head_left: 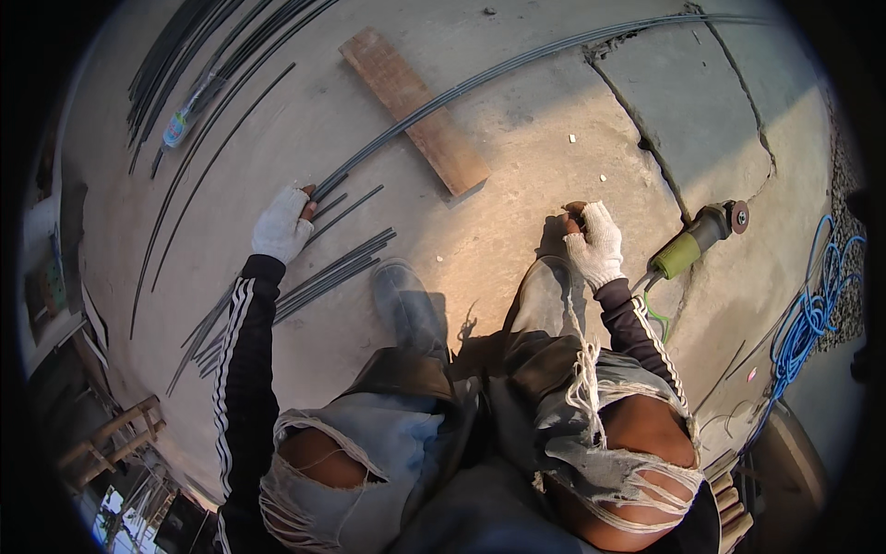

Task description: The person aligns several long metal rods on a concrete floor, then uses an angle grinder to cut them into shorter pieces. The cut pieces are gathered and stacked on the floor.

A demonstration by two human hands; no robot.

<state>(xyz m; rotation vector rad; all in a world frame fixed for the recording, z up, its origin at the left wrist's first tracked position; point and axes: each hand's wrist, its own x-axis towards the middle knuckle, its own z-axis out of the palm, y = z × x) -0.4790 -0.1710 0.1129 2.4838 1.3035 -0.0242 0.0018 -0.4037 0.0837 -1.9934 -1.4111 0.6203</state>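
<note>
My left hand (284,224), in a white glove with bare fingertips, is closed round the near end of a bundle of long steel rods (517,63). The bundle runs off to the far right across a wooden plank (415,111) on the floor. Below that hand lie several shorter steel rods (337,266), side by side near my left boot (406,300). My right hand (593,242), gloved the same way, hovers by my right boot with fingers curled in; anything inside them is hidden. To its right rests an angle grinder (697,240) with a green body and a disc.
More long rods (212,55) lie at the far left, with a clear plastic item with a blue label (175,129) among them. A coiled blue hose or cable (808,328) sits at the right. Cracks (641,129) split the concrete floor. A wooden frame (111,439) stands lower left.
</note>
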